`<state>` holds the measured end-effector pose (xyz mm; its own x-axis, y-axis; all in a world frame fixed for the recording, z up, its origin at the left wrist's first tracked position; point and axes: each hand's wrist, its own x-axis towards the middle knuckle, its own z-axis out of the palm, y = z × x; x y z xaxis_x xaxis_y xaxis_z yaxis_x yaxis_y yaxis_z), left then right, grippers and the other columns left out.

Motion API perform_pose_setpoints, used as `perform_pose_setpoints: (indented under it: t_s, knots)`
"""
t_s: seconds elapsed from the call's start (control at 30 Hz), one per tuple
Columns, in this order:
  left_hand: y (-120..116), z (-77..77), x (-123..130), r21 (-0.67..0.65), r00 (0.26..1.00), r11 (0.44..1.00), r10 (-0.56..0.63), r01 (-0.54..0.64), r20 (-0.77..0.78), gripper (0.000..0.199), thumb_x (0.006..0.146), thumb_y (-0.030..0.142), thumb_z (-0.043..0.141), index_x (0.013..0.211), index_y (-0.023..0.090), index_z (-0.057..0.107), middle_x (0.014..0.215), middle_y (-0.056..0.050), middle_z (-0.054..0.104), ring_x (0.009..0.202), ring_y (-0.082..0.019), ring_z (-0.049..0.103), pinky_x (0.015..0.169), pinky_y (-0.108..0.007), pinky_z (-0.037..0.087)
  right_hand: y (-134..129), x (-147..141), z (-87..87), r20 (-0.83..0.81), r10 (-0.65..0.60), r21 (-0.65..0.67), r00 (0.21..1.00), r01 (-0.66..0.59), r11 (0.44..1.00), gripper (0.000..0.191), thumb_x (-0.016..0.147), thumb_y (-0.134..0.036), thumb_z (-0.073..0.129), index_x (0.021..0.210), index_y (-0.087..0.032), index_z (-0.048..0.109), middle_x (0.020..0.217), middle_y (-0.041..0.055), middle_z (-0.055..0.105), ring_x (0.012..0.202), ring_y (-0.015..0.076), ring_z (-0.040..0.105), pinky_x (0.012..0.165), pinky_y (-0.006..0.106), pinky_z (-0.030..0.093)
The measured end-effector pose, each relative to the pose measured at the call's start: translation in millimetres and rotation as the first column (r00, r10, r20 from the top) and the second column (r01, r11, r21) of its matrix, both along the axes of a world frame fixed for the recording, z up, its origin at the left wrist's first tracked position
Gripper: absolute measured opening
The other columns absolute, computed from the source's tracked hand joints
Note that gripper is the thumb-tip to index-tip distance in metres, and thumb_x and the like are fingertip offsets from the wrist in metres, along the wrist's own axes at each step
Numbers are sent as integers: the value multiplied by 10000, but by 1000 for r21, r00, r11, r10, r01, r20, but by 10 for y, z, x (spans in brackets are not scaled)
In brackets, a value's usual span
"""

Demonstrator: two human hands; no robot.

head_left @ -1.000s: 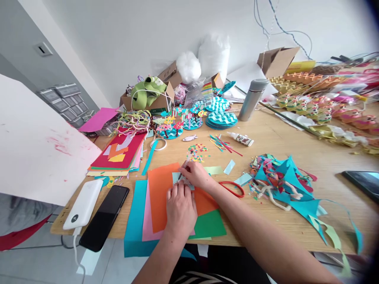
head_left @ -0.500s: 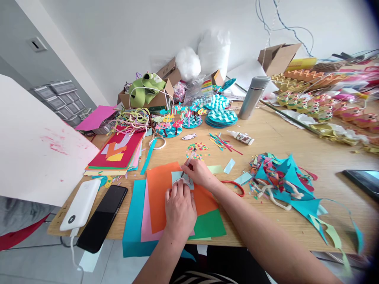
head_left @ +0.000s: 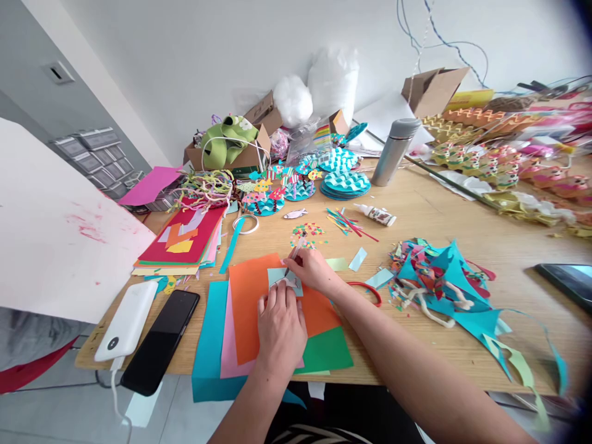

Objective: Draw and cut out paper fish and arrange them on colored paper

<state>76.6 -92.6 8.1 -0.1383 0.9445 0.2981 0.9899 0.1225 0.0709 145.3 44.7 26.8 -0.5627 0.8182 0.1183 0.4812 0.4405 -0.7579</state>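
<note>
With a pen (head_left: 293, 259) in its fingers, my right hand (head_left: 311, 269) is closed in a writing grip, the tip down at a small light blue paper (head_left: 272, 277). My left hand (head_left: 281, 320) lies flat, palm down, its fingertips on the lower part of that paper. A pale cut-out shape (head_left: 292, 282) shows partly beyond those fingertips; the rest is hidden. Beneath lies an orange sheet (head_left: 247, 308), stacked over pink, green (head_left: 326, 350) and blue sheets (head_left: 208, 345) at the table's front edge. Red scissor handles (head_left: 377, 296) show beside my right forearm.
Left are a black phone (head_left: 161, 342), a white power bank (head_left: 127, 320) and a coloured paper stack (head_left: 185, 237). Ahead are a paper fish (head_left: 295, 214), confetti (head_left: 308, 233), a glue bottle (head_left: 377, 214) and a steel flask (head_left: 396, 152). A scrap pile (head_left: 435, 277) lies right.
My right hand and the pen have shifted very slightly over the small light blue paper. My left hand stays in place.
</note>
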Motion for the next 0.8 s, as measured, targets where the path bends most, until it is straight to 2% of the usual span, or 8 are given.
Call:
perform_pose_setpoints:
  t_s: [0.17, 0.53, 0.8]
  knots:
    - [1, -12, -6, 9, 1000, 1000, -3, 3, 7, 344, 917, 182, 437, 1238, 113, 543, 1265, -145, 594, 1163, -274, 522, 920, -449, 419, -13, 23, -1, -14, 13, -3, 1000, -13, 1000, 123, 809, -217, 592, 704, -157, 619, 609, 8, 611, 544, 108, 524, 547, 213, 363]
    - [-2, -13, -6, 12, 1000, 1000, -3, 3, 25, 357, 918, 185, 430, 1251, 142, 551, 1283, -143, 583, 1161, -276, 512, 921, -464, 418, -21, 17, -6, 7, 5, 15, 1000, -5, 1000, 128, 786, -176, 555, 658, -181, 554, 591, 5, 600, 527, 109, 530, 529, 212, 359]
    - [3, -24, -5, 7, 1000, 1000, -1, 1, 10, 356, 928, 190, 414, 1249, 121, 552, 1283, -146, 586, 1169, -274, 514, 925, -465, 419, -14, 29, -9, 24, -7, 12, 1000, 6, 1000, 135, 790, -189, 543, 655, -186, 539, 587, 1, 588, 524, 111, 522, 525, 215, 351]
